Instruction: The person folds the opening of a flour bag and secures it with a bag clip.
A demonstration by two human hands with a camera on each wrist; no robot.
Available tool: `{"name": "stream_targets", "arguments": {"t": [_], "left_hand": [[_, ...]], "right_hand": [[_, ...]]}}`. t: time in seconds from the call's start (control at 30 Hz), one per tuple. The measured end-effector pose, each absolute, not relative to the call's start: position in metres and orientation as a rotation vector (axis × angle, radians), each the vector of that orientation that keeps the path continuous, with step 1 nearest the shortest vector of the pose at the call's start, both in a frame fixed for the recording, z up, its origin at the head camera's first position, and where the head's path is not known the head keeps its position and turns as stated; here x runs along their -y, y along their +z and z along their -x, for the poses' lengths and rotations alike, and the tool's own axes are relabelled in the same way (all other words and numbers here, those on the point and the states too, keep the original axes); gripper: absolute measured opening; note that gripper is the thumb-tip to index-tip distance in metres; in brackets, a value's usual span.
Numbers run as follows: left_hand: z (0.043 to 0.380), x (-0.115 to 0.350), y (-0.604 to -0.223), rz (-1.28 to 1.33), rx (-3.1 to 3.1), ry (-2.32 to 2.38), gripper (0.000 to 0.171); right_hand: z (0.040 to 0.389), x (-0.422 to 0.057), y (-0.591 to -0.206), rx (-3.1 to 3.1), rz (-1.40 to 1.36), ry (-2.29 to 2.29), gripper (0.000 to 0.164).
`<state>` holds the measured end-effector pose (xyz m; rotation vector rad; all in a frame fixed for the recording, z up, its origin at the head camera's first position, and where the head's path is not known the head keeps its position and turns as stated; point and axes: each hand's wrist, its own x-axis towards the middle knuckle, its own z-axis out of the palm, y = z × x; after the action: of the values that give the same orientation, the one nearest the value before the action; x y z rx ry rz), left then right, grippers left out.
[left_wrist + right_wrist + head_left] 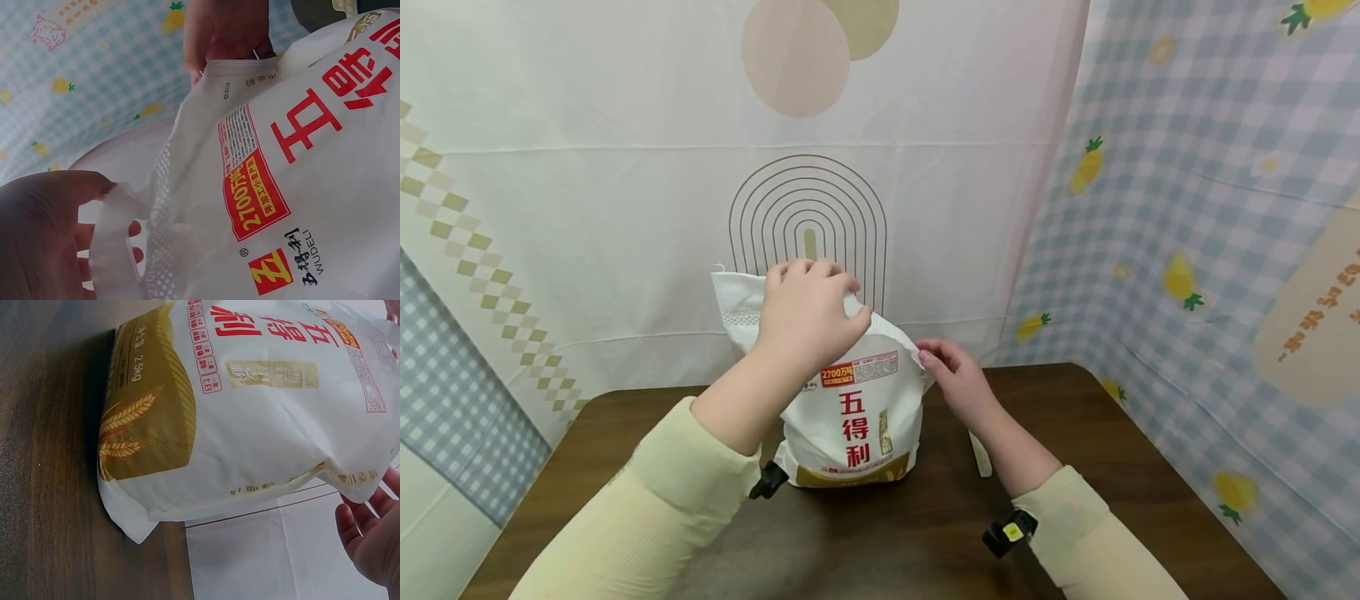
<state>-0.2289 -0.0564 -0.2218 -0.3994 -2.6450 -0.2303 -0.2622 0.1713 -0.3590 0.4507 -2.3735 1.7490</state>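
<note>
A white flour bag [855, 417] with red characters and a gold base stands upright on the brown table [700, 550]. My left hand [811, 312] grips the bag's top edge. In the left wrist view, its thumb is in front of the rim, and fingertips [134, 229] show through the handle slot. My right hand [961, 385] pinches the top right corner. The right wrist view shows that hand [375, 534] at the corner, with the wheat-printed gold panel [144, 412] low on the bag.
A pale narrow strip [980, 457] lies on the table beside my right forearm, partly hidden by it. Behind the table hangs a white patterned curtain [625, 208]; a blue checked cloth [1150, 208] with pineapples covers the right side.
</note>
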Motion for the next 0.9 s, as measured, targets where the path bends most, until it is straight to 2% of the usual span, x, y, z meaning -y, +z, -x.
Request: {"name": "stream_targets", "arguments": {"t": [0.17,0.33,0.5,0.6,0.9], "left_hand": [[0.227,0.053,-0.221,0.389,2.703,-0.053,0.040],[0.225,0.051,-0.219,0.376,2.706,0.050,0.035],[0.226,0.047,-0.220,0.382,2.712,0.108,0.042],[0.229,0.047,-0.225,0.405,2.698,0.136,0.047],[0.234,0.065,-0.243,0.560,2.567,0.116,0.044]], "right_hand": [[0.258,-0.168,-0.354,2.431,-0.428,1.649,0.035],[0.260,-0.166,-0.357,2.473,-0.415,1.582,0.035],[0.261,-0.163,-0.360,2.497,-0.401,1.532,0.032],[0.261,-0.162,-0.361,2.496,-0.365,1.521,0.032],[0.259,-0.161,-0.363,2.484,-0.278,1.527,0.029]]}}
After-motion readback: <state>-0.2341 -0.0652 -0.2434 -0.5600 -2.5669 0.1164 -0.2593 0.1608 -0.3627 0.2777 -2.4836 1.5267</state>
